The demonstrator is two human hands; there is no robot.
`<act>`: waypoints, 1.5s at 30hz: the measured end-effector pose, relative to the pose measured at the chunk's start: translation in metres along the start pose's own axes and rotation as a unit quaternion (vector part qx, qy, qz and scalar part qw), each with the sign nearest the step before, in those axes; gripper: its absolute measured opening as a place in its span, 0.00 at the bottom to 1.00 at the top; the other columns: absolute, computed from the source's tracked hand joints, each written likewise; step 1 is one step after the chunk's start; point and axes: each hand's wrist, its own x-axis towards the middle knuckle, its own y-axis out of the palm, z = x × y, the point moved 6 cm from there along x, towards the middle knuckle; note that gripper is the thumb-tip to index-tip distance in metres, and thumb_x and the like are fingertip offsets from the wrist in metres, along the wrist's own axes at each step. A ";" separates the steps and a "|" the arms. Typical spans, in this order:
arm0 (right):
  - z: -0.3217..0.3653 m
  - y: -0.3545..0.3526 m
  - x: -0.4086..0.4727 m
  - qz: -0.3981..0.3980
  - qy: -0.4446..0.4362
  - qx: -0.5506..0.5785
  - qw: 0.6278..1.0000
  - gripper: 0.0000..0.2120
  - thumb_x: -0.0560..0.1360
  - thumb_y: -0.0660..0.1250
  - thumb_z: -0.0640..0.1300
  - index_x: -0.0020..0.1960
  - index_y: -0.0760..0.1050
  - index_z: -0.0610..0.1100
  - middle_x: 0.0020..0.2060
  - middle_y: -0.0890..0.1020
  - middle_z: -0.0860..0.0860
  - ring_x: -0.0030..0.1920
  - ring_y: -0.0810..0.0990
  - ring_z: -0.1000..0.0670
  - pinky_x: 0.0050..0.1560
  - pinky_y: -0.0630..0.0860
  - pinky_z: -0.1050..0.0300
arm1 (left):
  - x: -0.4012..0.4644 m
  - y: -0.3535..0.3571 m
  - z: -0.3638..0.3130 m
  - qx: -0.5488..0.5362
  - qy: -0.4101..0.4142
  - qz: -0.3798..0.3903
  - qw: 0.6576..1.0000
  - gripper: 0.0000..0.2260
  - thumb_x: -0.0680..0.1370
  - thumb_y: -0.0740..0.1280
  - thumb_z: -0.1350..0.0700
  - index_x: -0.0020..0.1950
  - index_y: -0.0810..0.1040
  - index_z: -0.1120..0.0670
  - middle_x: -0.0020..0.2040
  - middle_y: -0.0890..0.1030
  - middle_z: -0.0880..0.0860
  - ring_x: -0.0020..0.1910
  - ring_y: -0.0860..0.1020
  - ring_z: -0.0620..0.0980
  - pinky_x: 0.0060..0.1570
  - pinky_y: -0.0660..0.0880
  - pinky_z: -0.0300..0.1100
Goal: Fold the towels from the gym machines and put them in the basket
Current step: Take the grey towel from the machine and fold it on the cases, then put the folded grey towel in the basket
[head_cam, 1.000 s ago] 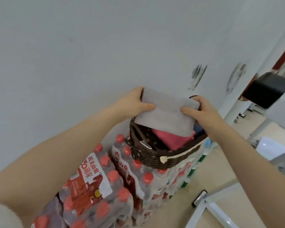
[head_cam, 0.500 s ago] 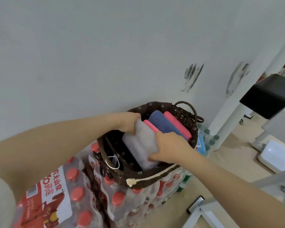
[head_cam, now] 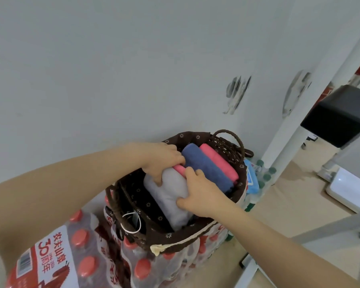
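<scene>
A brown wicker basket point(head_cam: 227, 146) with a dark flowered lining stands on packs of bottled water against the wall. Inside it, folded towels stand on edge side by side: a grey towel point(head_cam: 170, 196), a thin pink towel point(head_cam: 179, 169), a blue towel point(head_cam: 206, 165) and another pink towel point(head_cam: 218, 161) at the far right. My left hand point(head_cam: 162, 156) grips the far end of the grey towel, fingers tucked between it and the pink one. My right hand point(head_cam: 200, 194) clasps the grey towel's right side, thumb underneath. Both hands are down inside the basket.
Shrink-wrapped packs of red-capped water bottles point(head_cam: 83, 256) fill the lower left under the basket. A blue packet point(head_cam: 252, 179) lies right of the basket. A white gym machine frame point(head_cam: 289, 146) with a black pad point(head_cam: 339, 117) stands to the right, over beige floor.
The grey towel went from held flat above the basket down into it, standing left of the other towels. Both hands followed it down and still grip it.
</scene>
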 end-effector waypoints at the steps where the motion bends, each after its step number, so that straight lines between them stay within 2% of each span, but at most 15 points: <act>1: 0.001 -0.001 0.001 -0.011 -0.006 0.020 1.000 0.21 0.71 0.66 0.47 0.58 0.60 0.43 0.49 0.63 0.48 0.46 0.72 0.42 0.44 0.69 0.53 | -0.002 -0.001 0.004 -0.001 -0.010 -0.011 1.000 0.30 0.67 0.72 0.50 0.65 0.65 0.53 0.61 0.72 0.52 0.60 0.67 0.51 0.59 0.64 0.40; 5: -0.002 -0.006 0.004 -0.055 0.011 0.060 0.997 0.23 0.70 0.67 0.48 0.59 0.61 0.42 0.56 0.66 0.44 0.57 0.70 0.40 0.57 0.70 0.49 | -0.009 -0.006 0.016 -0.017 -0.061 -0.078 0.995 0.33 0.67 0.71 0.51 0.68 0.63 0.55 0.65 0.68 0.53 0.64 0.66 0.52 0.61 0.64 0.41; 8: -0.006 -0.011 0.004 -0.107 0.037 -0.076 0.991 0.32 0.70 0.65 0.55 0.67 0.58 0.42 0.73 0.54 0.42 0.73 0.52 0.40 0.70 0.55 0.44 | -0.021 -0.017 0.016 0.058 -0.168 -0.228 0.957 0.38 0.53 0.77 0.47 0.59 0.72 0.58 0.56 0.75 0.57 0.54 0.75 0.56 0.50 0.73 0.43; 10: -0.012 -0.016 0.003 -0.103 0.060 -0.099 0.988 0.42 0.69 0.64 0.61 0.74 0.48 0.46 0.76 0.41 0.43 0.75 0.39 0.39 0.72 0.43 0.38 | -0.036 -0.011 0.017 -0.022 -0.252 -0.177 0.951 0.29 0.60 0.76 0.47 0.54 0.73 0.59 0.53 0.75 0.58 0.51 0.76 0.57 0.45 0.73 0.44; 12: -0.022 -0.018 0.005 -0.045 0.089 -0.068 0.993 0.50 0.67 0.64 0.68 0.75 0.39 0.49 0.75 0.40 0.42 0.75 0.40 0.38 0.71 0.44 0.37 | -0.036 0.019 0.008 -0.163 -0.255 -0.053 0.952 0.19 0.70 0.69 0.45 0.49 0.74 0.59 0.45 0.76 0.57 0.45 0.76 0.55 0.41 0.71 0.44; 15: -0.026 -0.015 0.007 0.036 0.093 -0.071 0.993 0.56 0.63 0.63 0.72 0.75 0.36 0.49 0.76 0.43 0.41 0.75 0.48 0.37 0.71 0.53 0.39 | -0.035 0.039 -0.009 -0.311 -0.205 0.019 0.928 0.27 0.69 0.67 0.37 0.47 0.76 0.63 0.37 0.72 0.53 0.36 0.69 0.50 0.32 0.64 0.40; 19: -0.022 -0.008 0.013 0.063 0.076 -0.106 0.989 0.54 0.65 0.63 0.71 0.75 0.34 0.52 0.75 0.43 0.40 0.74 0.51 0.36 0.68 0.56 0.39 | -0.032 0.046 -0.014 -0.299 -0.187 0.026 0.935 0.29 0.68 0.69 0.37 0.52 0.76 0.63 0.43 0.80 0.56 0.39 0.73 0.51 0.39 0.68 0.41; 23: -0.021 -0.006 0.012 0.054 0.074 -0.114 0.989 0.53 0.65 0.60 0.73 0.74 0.32 0.52 0.75 0.42 0.40 0.74 0.50 0.36 0.69 0.55 0.38 | -0.036 0.042 -0.014 -0.270 -0.196 0.036 0.942 0.27 0.71 0.66 0.38 0.50 0.77 0.63 0.40 0.78 0.56 0.38 0.72 0.52 0.33 0.66 0.40; 26: -0.022 -0.011 0.006 0.038 0.039 -0.085 0.995 0.48 0.69 0.53 0.73 0.74 0.32 0.51 0.75 0.36 0.44 0.75 0.40 0.40 0.72 0.46 0.38 | -0.048 0.020 0.003 -0.254 -0.233 -0.048 0.937 0.23 0.71 0.67 0.41 0.48 0.76 0.61 0.41 0.77 0.55 0.38 0.71 0.52 0.35 0.65 0.43; 30: -0.005 -0.014 0.001 0.009 -0.141 -0.145 0.979 0.39 0.76 0.55 0.60 0.74 0.32 0.53 0.74 0.32 0.50 0.74 0.32 0.47 0.74 0.37 0.43 | -0.057 0.009 0.003 -0.318 -0.214 -0.155 0.910 0.21 0.69 0.72 0.45 0.49 0.67 0.56 0.44 0.75 0.51 0.41 0.72 0.50 0.41 0.68 0.43; 33: 0.006 -0.002 0.001 0.068 -0.207 -0.207 0.954 0.38 0.77 0.57 0.51 0.74 0.32 0.49 0.74 0.33 0.48 0.74 0.32 0.49 0.74 0.37 0.46 | -0.048 0.023 -0.010 -0.300 -0.208 -0.118 0.924 0.28 0.65 0.75 0.45 0.51 0.62 0.57 0.43 0.73 0.51 0.41 0.73 0.51 0.39 0.69 0.43; 35: 0.006 0.004 0.005 0.079 -0.205 -0.232 0.948 0.38 0.76 0.56 0.51 0.75 0.34 0.48 0.74 0.32 0.47 0.74 0.31 0.49 0.74 0.36 0.46 | -0.044 0.037 -0.012 -0.316 -0.208 -0.057 0.924 0.31 0.65 0.76 0.47 0.54 0.60 0.57 0.49 0.75 0.54 0.45 0.75 0.52 0.42 0.72 0.44; 39: -0.004 0.014 0.010 0.106 -0.181 -0.239 0.948 0.38 0.77 0.54 0.59 0.75 0.35 0.47 0.73 0.31 0.47 0.74 0.32 0.49 0.73 0.34 0.48 | -0.054 0.040 -0.008 -0.355 -0.190 0.010 0.915 0.32 0.70 0.73 0.51 0.68 0.61 0.55 0.67 0.70 0.51 0.64 0.70 0.50 0.64 0.67 0.42; 42: -0.004 0.010 0.011 0.124 -0.170 -0.201 0.957 0.35 0.78 0.52 0.60 0.76 0.37 0.47 0.74 0.33 0.47 0.75 0.35 0.49 0.73 0.36 0.48 | -0.068 0.033 -0.006 -0.296 -0.214 0.004 0.931 0.27 0.74 0.68 0.49 0.70 0.63 0.54 0.68 0.70 0.50 0.66 0.69 0.51 0.63 0.65 0.40; 45: 0.004 -0.003 0.014 0.093 -0.183 -0.166 0.964 0.32 0.78 0.54 0.59 0.76 0.49 0.48 0.76 0.42 0.45 0.76 0.46 0.46 0.74 0.47 0.48 | -0.089 0.022 -0.005 -0.259 -0.256 -0.092 0.927 0.19 0.76 0.64 0.48 0.65 0.69 0.53 0.63 0.75 0.51 0.60 0.73 0.51 0.60 0.69 0.46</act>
